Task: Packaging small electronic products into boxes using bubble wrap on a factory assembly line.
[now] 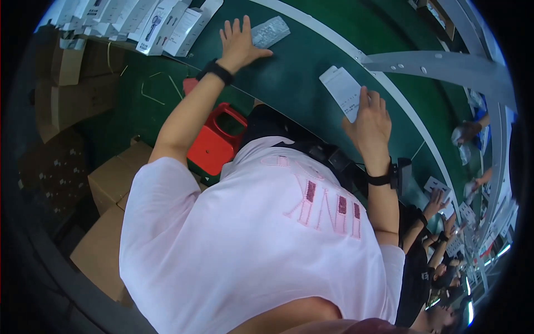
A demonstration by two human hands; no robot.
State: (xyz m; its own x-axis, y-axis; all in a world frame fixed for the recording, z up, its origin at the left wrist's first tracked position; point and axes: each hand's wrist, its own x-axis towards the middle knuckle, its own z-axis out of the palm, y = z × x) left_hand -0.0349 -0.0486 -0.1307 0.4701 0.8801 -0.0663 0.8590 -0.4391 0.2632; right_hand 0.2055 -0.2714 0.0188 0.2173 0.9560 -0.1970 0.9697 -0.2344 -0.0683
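Observation:
My left hand is open over the green worktable, its fingers spread and thumb stretched out to the right. Just beside it lies a small packet in clear, crinkled plastic wrap; what is inside cannot be made out. Farther right, my right hand holds the near end of a flat white box between thumb and fingers. The face of the box carries small dark print, and its far end has an open-looking flap edge.
Several white printed boxes stand in a row at the table's far left. A red plastic stool and brown cartons are below on the left. A grey metal beam crosses at right, where other people's hands work.

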